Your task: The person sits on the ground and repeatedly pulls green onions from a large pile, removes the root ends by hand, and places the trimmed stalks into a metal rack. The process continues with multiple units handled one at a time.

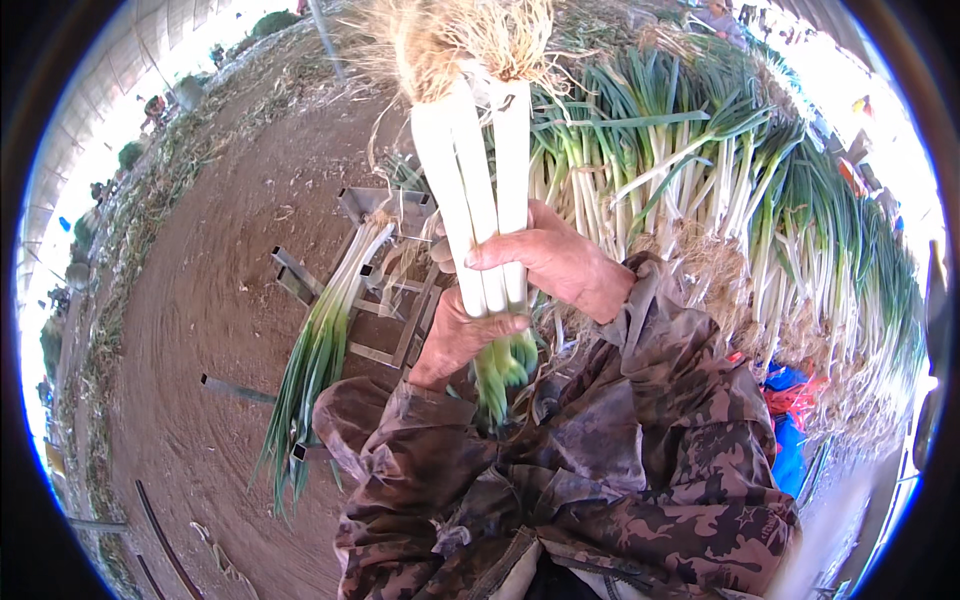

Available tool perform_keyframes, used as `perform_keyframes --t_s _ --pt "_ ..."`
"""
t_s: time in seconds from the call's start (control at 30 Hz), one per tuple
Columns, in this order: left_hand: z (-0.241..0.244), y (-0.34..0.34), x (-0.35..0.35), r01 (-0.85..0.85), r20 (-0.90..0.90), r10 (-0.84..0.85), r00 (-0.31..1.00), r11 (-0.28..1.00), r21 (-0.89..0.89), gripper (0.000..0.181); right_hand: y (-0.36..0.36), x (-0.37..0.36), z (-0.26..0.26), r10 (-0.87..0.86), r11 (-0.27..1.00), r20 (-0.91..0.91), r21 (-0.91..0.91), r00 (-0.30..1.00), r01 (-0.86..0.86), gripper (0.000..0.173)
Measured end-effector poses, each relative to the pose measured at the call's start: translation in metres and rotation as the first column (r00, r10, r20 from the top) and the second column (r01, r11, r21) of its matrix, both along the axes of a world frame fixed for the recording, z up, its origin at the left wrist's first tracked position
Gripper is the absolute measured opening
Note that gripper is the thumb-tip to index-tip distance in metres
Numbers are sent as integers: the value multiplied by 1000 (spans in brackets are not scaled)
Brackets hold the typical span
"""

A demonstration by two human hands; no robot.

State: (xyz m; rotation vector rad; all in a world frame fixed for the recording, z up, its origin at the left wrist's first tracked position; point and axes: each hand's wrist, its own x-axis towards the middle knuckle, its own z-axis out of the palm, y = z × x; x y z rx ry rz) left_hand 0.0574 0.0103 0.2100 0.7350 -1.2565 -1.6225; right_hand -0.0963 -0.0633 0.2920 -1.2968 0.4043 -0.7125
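A small bunch of long green onions (469, 195) is held up in front of me, white shafts upward and tangled dry roots (510, 41) at the top. My right hand (559, 259) wraps the middle of the white shafts from the right, its thumb lying across the front. Lower down, my left hand (469, 330) grips the bunch where white turns to green, its thumb also across the front. The green ends (499, 375) hang below toward my lap. Behind the shafts, the far fingers of both hands are largely hidden.
Left of my hands, more green onions (330, 307) lie across a metal frame (382, 352). A long heap of green onions (675, 157) runs along the right. Blue and red plastic material (787, 420) lies by my right side. Dark bars (166, 536) rest on the dirt floor (202, 300). A person (720, 21) is far back.
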Motion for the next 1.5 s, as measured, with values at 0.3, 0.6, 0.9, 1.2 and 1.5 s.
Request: perform_keyframes --t_s 0.3,0.6,0.9,1.2,1.5 --pt "-40 24 -11 -18 -203 66 977 974 227 42 -22 -10 -21 63 938 313 305 948 -163 58" --pt "-47 22 10 124 -272 -54 961 960 249 41 -50 -17 15 -196 967 108 -144 975 210 26" --pt "-83 20 28 414 -330 -345 878 896 163 44 -69 -24 47 -366 924 513 297 776 240 15" --pt "-94 25 49 565 -440 -458 773 812 146 48 -35 -27 79 -431 747 -160 -615 888 252 32" --pt "-88 22 20 523 -381 -447 810 844 122 39 -126 -81 118 -567 659 477 -226 671 717 26"
